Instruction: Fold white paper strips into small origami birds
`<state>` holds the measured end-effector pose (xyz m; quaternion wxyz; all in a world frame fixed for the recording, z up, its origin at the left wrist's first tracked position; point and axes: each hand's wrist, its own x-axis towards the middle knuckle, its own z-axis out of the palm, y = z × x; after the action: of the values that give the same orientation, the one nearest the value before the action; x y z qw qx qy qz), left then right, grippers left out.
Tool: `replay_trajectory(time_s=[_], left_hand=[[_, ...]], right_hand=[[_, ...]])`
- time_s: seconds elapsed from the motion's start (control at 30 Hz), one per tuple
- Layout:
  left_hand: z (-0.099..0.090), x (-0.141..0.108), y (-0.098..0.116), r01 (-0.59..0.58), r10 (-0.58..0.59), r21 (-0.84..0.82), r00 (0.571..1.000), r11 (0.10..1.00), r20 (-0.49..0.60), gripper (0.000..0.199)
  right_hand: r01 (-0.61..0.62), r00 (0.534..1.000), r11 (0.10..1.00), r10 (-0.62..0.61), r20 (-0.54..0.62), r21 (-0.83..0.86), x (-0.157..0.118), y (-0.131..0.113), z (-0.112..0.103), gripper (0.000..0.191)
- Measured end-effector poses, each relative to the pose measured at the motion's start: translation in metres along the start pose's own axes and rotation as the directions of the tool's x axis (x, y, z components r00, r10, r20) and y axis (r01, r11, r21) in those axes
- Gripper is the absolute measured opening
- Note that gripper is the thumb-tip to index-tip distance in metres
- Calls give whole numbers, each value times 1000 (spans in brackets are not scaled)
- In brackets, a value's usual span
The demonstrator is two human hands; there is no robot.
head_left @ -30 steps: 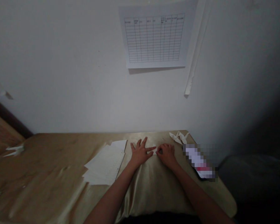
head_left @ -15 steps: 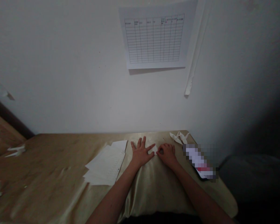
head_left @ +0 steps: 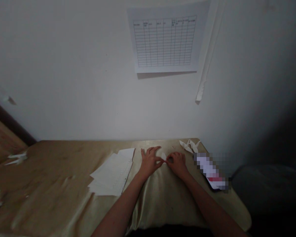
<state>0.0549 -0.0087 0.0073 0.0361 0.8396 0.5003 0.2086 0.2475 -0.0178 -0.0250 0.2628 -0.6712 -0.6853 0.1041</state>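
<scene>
A small piece of white paper (head_left: 164,156) shows between my hands near the table's back edge. My left hand (head_left: 150,160) pinches its lower edge between thumb and index finger, with the other fingers spread. From the other side, my right hand (head_left: 177,162) pinches the same piece, its thumb and index tip close to the left fingertips, its other fingers curled. Left of my left hand lies a fanned stack of white sheets (head_left: 112,174). The fingers partly hide the small paper.
A phone (head_left: 209,172), partly pixelated, lies right of my right hand. Folded white paper pieces (head_left: 189,145) sit behind it. More folded paper (head_left: 17,159) lies at the far left of the cloth-covered table (head_left: 51,184). A printed chart (head_left: 165,42) hangs on the wall.
My left hand's spread fingers have drawn in, and its thumb and index have closed on the small paper beside the right fingertips. My right hand has barely moved.
</scene>
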Motion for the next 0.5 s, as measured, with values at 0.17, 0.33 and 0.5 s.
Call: replay_trajectory(time_s=[0.17,0.33,0.5], left_hand=[[1,3,-5,97,-94,-41,993,994,77,17],[2,8,-6,134,-132,-12,988,991,80,21],[6,10,-4,162,-165,50,984,985,64,34]], right_hand=[[-17,1000,1000,17,1,6,1,-1,-1,10],[-22,1000,1000,22,-1,18,2,0,-1,11],[-30,999,999,30,17,20,3,0,-1,13]])
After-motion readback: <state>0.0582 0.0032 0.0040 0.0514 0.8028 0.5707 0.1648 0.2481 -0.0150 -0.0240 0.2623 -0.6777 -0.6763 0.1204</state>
